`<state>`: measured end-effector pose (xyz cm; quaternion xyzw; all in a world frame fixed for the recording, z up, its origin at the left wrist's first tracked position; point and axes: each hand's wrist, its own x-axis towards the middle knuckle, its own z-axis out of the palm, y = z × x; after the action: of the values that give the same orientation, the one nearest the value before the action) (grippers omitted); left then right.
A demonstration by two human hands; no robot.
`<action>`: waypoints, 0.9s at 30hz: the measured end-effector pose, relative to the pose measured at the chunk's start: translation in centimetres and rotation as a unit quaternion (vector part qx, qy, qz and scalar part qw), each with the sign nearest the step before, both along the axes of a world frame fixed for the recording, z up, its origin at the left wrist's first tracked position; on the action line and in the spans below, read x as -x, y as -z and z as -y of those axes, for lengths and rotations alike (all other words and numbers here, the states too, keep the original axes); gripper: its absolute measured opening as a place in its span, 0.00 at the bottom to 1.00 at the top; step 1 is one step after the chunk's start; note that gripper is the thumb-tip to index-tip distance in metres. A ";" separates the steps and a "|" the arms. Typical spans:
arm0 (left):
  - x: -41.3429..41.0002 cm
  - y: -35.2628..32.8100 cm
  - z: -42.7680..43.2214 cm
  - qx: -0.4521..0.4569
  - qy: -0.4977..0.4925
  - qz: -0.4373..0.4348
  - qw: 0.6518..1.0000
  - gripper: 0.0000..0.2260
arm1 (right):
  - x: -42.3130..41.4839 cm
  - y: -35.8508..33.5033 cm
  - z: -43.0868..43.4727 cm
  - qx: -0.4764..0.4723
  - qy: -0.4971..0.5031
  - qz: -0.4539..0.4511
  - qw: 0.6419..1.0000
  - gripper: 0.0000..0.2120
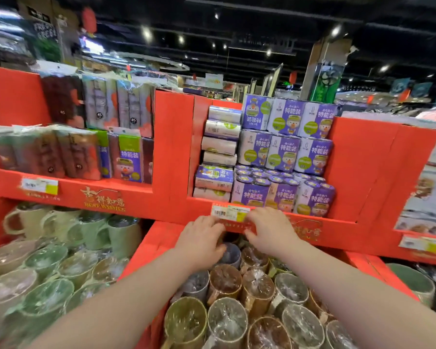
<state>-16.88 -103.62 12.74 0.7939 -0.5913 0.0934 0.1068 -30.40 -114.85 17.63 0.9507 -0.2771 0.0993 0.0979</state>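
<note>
Left hand (202,239) and right hand (269,229) flank the price label (230,212) at twelve o'clock, fingers bent, grip unclear; tugging unevenly could tear it.

We see only our two arms and hands. Our left forearm (126,293) is bare along all of its visible length, from the bottom edge of the view to the wrist, and our right forearm (350,280) is bare likewise. Both are smooth and rounded, narrowing toward the wrists. Our left hand (202,241) and our right hand (269,230) are uncovered too, with short, plump fingers. The view is too soft to tell the nails or any fine marks on the skin.
</note>
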 end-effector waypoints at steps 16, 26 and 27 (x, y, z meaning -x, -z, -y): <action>16.4 8.8 -16.8 -0.113 -0.178 -0.089 0.973 0.19 | 11.6 11.8 -12.4 -0.093 -0.193 -0.090 0.973 0.13; 21.1 13.5 -32.5 -0.165 -0.356 -0.177 0.902 0.21 | 13.3 19.8 -24.2 -0.149 -0.300 -0.210 0.918 0.14; 21.3 13.6 -34.2 -0.161 -0.375 -0.184 0.894 0.21 | 13.2 20.3 -25.7 -0.149 -0.309 -0.228 0.911 0.13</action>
<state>-38.14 -69.42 -0.87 0.9660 -0.2262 -0.1183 0.0414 -43.61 -89.18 -2.71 0.9891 0.0485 -0.1373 -0.0196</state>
